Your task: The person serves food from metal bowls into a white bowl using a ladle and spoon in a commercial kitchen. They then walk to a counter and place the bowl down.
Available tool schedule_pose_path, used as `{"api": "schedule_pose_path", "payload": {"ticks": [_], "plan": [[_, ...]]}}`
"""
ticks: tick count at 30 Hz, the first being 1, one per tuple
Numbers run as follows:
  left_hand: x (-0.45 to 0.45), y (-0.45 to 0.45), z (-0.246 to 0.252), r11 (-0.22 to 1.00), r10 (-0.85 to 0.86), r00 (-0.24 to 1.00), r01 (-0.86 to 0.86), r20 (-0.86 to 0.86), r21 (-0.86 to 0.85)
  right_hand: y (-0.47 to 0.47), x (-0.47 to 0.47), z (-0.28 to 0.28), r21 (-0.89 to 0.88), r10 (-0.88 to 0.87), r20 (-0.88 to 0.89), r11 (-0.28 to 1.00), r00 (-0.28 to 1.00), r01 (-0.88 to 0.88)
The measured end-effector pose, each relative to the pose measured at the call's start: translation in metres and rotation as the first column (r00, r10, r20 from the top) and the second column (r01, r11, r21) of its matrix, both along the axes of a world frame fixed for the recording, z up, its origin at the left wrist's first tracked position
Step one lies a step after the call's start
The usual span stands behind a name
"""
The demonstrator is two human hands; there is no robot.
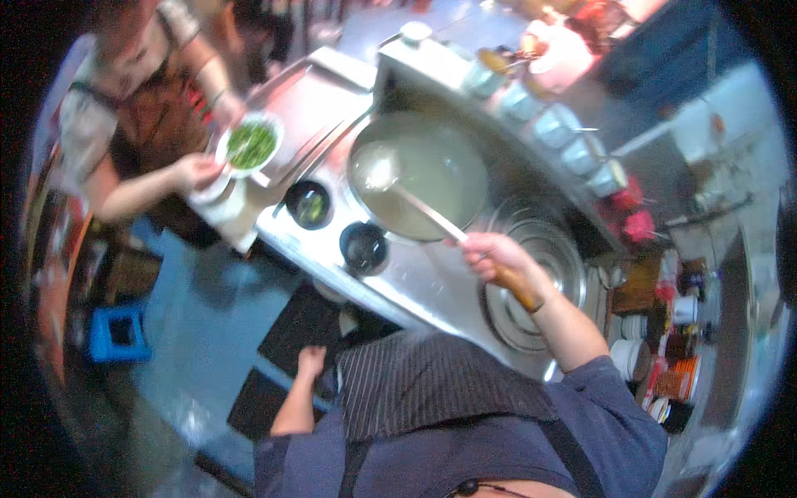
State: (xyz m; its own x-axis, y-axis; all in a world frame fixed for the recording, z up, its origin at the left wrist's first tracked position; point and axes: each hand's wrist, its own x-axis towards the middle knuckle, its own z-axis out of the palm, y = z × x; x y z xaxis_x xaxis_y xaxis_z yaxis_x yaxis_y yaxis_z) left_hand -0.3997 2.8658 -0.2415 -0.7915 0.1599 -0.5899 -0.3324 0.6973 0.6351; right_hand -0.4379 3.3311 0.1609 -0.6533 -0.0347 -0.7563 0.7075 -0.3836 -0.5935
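My right hand [498, 260] is closed around the wooden handle of a long metal ladle [429, 211]. The ladle's round head is over the left part of a large round pot [436, 168] of pale, cloudy liquid. Left of the pot, two dark bowls stand on the steel counter: one bowl [308, 205] has something green in it, the other bowl [364, 248] looks dark inside. My left hand [312, 360] hangs low beside my striped apron, touching nothing that I can see; its fingers look curled, but blur hides the detail.
Across the counter at the left, a co-worker holds a white bowl of chopped greens [252, 144]. A round metal lid or pan [529, 292] lies right of the pot. Several containers [554, 127] line the raised back ledge. A blue stool [118, 333] stands on the floor.
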Motion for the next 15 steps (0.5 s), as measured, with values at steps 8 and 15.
{"api": "schedule_pose_path", "payload": {"ticks": [8,15], "plan": [[-0.004,0.007,0.010,0.987,0.120,0.970,-0.094,0.212,-0.130,-0.021,-0.020,0.017,-0.145,-0.015,-0.055,0.989,0.998,0.007],[0.000,0.011,0.022,0.987,0.111,0.976,-0.086,0.188,-0.137,-0.036,-0.037,0.010,-0.137,0.048,-0.056,0.989,0.997,-0.055]]}}
